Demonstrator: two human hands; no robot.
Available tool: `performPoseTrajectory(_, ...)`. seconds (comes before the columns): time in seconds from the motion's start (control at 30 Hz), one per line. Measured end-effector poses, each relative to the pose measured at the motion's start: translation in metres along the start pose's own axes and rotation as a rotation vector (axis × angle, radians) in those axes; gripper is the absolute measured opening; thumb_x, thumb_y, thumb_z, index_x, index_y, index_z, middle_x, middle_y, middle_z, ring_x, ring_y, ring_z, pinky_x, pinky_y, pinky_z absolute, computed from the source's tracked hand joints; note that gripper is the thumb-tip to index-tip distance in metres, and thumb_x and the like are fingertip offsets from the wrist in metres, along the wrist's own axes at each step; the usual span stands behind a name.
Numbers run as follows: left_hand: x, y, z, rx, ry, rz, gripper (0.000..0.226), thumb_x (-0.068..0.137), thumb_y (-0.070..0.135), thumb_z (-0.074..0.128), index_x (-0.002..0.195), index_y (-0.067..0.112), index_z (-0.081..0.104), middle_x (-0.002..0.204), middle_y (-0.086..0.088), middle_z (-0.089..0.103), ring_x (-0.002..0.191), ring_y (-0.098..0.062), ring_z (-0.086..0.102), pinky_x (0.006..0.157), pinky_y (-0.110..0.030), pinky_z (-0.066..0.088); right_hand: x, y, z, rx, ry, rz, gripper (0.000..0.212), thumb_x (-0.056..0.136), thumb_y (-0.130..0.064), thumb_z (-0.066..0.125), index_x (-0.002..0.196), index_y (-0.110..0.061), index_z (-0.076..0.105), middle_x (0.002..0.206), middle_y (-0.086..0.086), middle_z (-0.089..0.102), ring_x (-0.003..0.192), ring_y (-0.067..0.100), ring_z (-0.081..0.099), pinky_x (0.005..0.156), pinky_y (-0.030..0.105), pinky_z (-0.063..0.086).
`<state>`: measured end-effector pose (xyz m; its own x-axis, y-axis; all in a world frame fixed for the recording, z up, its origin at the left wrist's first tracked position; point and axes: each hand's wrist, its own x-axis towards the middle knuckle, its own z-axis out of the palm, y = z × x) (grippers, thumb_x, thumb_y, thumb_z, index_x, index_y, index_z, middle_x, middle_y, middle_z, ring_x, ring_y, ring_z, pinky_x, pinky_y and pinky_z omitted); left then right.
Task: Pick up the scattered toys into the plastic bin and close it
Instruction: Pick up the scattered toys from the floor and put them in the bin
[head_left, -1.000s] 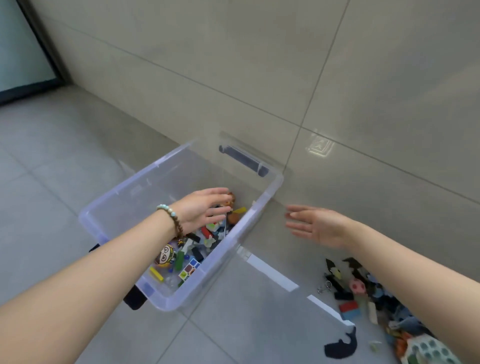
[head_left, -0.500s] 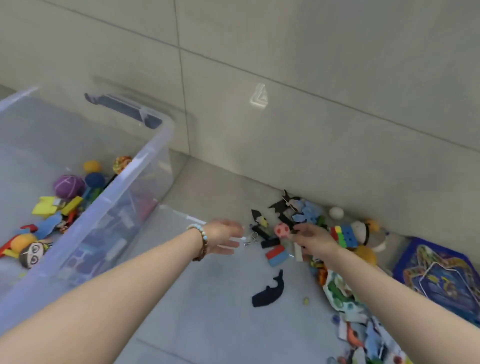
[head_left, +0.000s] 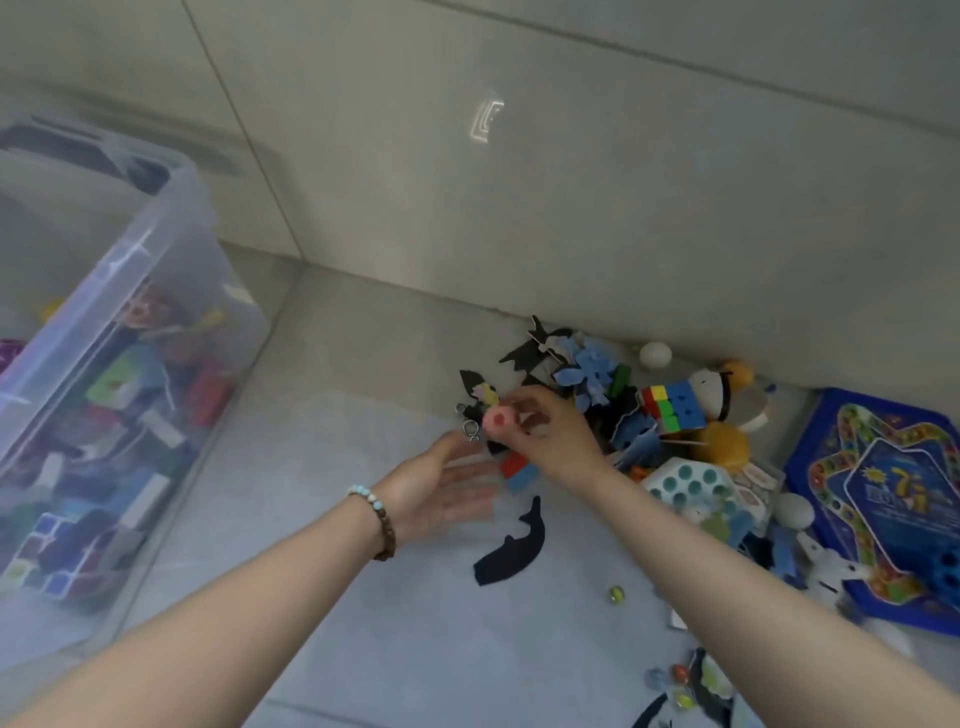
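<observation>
A clear plastic bin (head_left: 171, 218) stands at the left, partly filled with colourful toys. Scattered toys lie along the wall at the right: a colourful cube (head_left: 672, 408), blue foam pieces (head_left: 587, 371), a black whale cut-out (head_left: 511, 545), a red and blue block (head_left: 519, 470). My right hand (head_left: 556, 431) pinches a small pink ball (head_left: 500, 420) above the pile. My left hand (head_left: 441, 488) lies flat with straight fingers just below it, close to some metal rings (head_left: 469, 428).
A blue board-game box (head_left: 883, 493) lies at the far right beside a white tray with teal holes (head_left: 691, 480). Marbles (head_left: 615, 594) and small pieces dot the grey floor. The tiled wall rises right behind the pile.
My view has swung right from the bin to the toy pile. Both hands left the bin area; my right hand has taken hold of the pink ball and my left hand has come in beneath.
</observation>
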<state>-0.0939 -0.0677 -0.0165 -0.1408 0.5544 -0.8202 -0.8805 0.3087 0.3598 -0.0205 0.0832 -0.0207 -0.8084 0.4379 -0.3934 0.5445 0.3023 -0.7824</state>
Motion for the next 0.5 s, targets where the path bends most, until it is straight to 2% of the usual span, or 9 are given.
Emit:
performPoseTrajectory(0.07,-0.002,-0.001,0.005,-0.162,-0.059,-0.012,0.038,0.096,0.041,0.042,0.118,0.011,0.051,0.117,-0.016,0.057,0.099,-0.027,0.062,0.082,-0.037,0.057,-0.029,-0.001,0.001,0.103,-0.114,-0.018,0.041,0.080,-0.029,0.071,0.118,-0.025,0.056,0.113,-0.014,0.061,0.103,-0.003,0.057,0.091,0.019,0.048)
performPoseTrajectory(0.1,-0.002,-0.004,0.007,-0.183,-0.051,-0.016,0.036,0.095,0.036,0.045,0.118,0.008,0.051,0.114,-0.017,0.056,0.095,-0.026,0.062,0.076,-0.034,0.058,-0.042,0.005,0.000,0.131,-0.115,-0.009,0.040,0.079,-0.030,0.072,0.116,-0.029,0.056,0.114,-0.017,0.059,0.105,-0.005,0.056,0.089,0.018,0.048)
performPoseTrajectory(0.17,-0.001,-0.017,0.006,-0.093,0.053,0.019,0.027,0.094,0.021,0.051,0.116,0.005,0.052,0.100,-0.013,0.055,0.081,-0.020,0.059,0.062,-0.027,0.059,-0.064,0.027,-0.001,0.125,-0.041,0.061,0.038,0.079,-0.034,0.071,0.113,-0.034,0.056,0.117,-0.019,0.057,0.106,-0.003,0.055,0.088,0.021,0.048)
performPoseTrajectory(0.23,0.000,-0.030,-0.003,0.043,0.158,0.060,0.015,0.092,0.014,0.054,0.106,0.006,0.055,0.091,-0.009,0.055,0.070,-0.016,0.056,0.052,-0.022,0.057,-0.079,0.049,0.000,-0.006,-0.009,0.151,0.043,0.078,-0.035,0.073,0.116,-0.034,0.054,0.120,-0.016,0.051,0.108,0.004,0.053,0.088,0.020,0.044)
performPoseTrajectory(0.3,-0.003,-0.040,-0.016,0.169,0.194,0.054,0.006,0.091,0.014,0.058,0.094,0.010,0.058,0.089,-0.008,0.056,0.066,-0.016,0.055,0.051,-0.022,0.056,-0.086,0.061,0.006,-0.136,-0.037,0.194,0.061,0.074,-0.035,0.076,0.128,-0.028,0.048,0.124,-0.009,0.042,0.112,0.007,0.046,0.093,0.017,0.039)
performPoseTrajectory(0.4,-0.010,-0.052,-0.035,0.241,0.244,0.029,0.002,0.089,0.013,0.061,0.088,0.011,0.060,0.084,-0.006,0.057,0.063,-0.016,0.055,0.053,-0.023,0.057,-0.083,0.061,0.020,-0.254,-0.103,0.169,0.087,0.069,-0.038,0.079,0.140,-0.025,0.032,0.132,-0.002,0.029,0.124,0.011,0.033,0.106,0.020,0.030)
performPoseTrajectory(0.5,-0.017,-0.061,-0.045,0.217,0.271,0.040,0.002,0.088,0.011,0.060,0.089,0.010,0.060,0.084,-0.007,0.057,0.065,-0.017,0.055,0.053,-0.023,0.057,-0.078,0.059,0.030,-0.384,-0.119,0.127,0.082,0.066,-0.034,0.079,0.134,-0.027,0.035,0.128,-0.002,0.028,0.121,0.015,0.034,0.100,0.026,0.039)
